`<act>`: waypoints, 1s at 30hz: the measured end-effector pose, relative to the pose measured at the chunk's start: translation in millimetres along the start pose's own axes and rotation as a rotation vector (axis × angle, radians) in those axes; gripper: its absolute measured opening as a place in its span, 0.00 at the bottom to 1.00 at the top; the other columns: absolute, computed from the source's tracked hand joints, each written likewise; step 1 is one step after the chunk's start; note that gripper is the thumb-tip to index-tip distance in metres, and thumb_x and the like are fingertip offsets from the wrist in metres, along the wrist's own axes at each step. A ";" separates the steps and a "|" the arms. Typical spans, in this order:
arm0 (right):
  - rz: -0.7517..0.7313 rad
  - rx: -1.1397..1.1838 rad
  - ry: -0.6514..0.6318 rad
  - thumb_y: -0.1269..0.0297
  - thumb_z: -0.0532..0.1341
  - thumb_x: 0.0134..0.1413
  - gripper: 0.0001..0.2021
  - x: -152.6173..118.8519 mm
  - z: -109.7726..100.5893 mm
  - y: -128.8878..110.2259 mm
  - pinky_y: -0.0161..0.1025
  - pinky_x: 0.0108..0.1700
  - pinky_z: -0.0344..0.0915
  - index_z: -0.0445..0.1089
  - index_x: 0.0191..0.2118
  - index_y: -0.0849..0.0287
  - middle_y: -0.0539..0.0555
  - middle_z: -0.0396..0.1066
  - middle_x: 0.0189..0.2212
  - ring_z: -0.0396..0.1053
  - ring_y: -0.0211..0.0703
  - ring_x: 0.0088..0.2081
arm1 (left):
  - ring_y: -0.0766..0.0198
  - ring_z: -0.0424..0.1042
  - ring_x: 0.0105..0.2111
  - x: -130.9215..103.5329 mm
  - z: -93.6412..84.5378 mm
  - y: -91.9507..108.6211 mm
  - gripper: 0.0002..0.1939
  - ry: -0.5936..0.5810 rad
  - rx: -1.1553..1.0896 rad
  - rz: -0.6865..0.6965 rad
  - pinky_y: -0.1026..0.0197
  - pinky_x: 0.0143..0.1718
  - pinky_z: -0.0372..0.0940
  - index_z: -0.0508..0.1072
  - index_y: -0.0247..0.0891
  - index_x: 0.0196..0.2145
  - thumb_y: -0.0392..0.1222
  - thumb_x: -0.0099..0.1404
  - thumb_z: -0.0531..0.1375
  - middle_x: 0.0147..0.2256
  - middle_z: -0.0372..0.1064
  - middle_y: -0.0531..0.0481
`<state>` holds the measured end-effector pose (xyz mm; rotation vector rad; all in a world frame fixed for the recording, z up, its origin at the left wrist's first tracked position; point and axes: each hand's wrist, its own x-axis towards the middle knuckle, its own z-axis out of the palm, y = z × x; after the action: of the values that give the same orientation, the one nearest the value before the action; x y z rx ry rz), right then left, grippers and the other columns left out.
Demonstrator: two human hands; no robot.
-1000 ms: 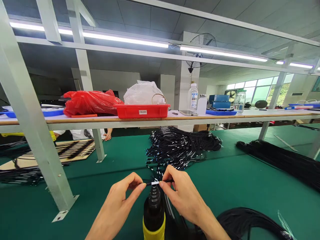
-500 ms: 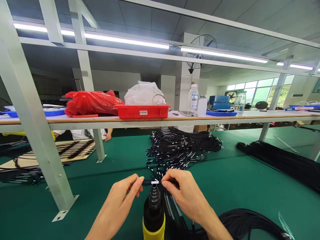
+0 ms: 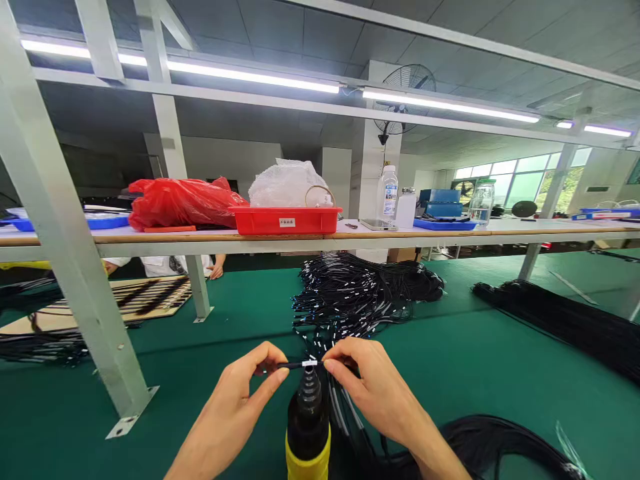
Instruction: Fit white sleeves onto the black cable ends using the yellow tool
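A thin black cable (image 3: 293, 365) with a white sleeve (image 3: 310, 363) is stretched level between my two hands. My left hand (image 3: 245, 393) pinches its left part between thumb and fingers. Just right of the white sleeve, the thumb and forefinger of my right hand (image 3: 363, 377) are closed on the cable. Right below the sleeve stands the black stepped nozzle (image 3: 309, 393) of a hot air gun with a yellow body (image 3: 308, 460), pointing up. Whether the sleeve touches the nozzle I cannot tell.
Behind my hands lies a big pile of black cables (image 3: 360, 287); more cable bundles lie at right (image 3: 560, 327) and front right (image 3: 500, 433). A metal post (image 3: 80, 220) rises at left. Overhead, a shelf (image 3: 280, 248) carries a red bin (image 3: 287, 221). A co-worker's hand (image 3: 216, 270) shows behind.
The fingers of my left hand have loosened and lifted a little, with the thumb lower on the cable. My right hand and the hot air gun stay nearly in place.
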<state>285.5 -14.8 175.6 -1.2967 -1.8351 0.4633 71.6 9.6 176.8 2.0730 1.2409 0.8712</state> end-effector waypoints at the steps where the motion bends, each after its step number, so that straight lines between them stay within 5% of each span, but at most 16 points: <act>1: -0.005 -0.012 -0.002 0.69 0.58 0.61 0.09 -0.7 0.2 0.2 0.35 0.36 0.59 0.75 0.32 0.57 0.50 0.75 0.30 0.69 0.41 0.34 | 0.61 0.62 0.36 -0.1 0.2 -0.2 0.15 -0.003 -0.002 -0.006 0.63 0.38 0.56 0.65 0.43 0.32 0.55 0.69 0.51 0.32 0.63 0.56; 8: -0.029 0.002 0.013 0.70 0.59 0.61 0.10 -0.6 1.7 -1.8 0.34 0.34 0.59 0.75 0.30 0.58 0.48 0.74 0.27 0.68 0.38 0.30 | 0.64 0.55 0.25 1.8 4.9 -4.1 0.25 0.034 -0.031 -0.070 0.63 0.27 0.50 0.62 0.41 0.25 0.63 0.69 0.47 0.24 0.55 0.58; 21: -0.011 0.053 0.084 0.75 0.62 0.53 0.05 2.8 5.9 2.5 0.33 0.33 0.59 0.73 0.29 0.59 0.48 0.72 0.27 0.67 0.38 0.30 | 0.61 0.66 0.36 3.9 7.7 -3.6 0.10 0.122 -0.135 0.001 0.62 0.39 0.60 0.69 0.43 0.34 0.51 0.65 0.58 0.33 0.69 0.55; 30: -0.011 -0.076 -0.018 0.66 0.55 0.64 0.16 1.3 1.5 -2.0 0.35 0.31 0.54 0.73 0.26 0.58 0.48 0.73 0.24 0.66 0.37 0.27 | 0.64 0.55 0.23 -0.5 10.1 -3.4 0.27 0.121 0.124 -0.036 0.62 0.27 0.50 0.60 0.41 0.22 0.62 0.70 0.45 0.21 0.56 0.58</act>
<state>282.9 -14.1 176.6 -1.3368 -1.8902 0.4039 77.3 9.1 167.8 2.1135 1.4243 0.9361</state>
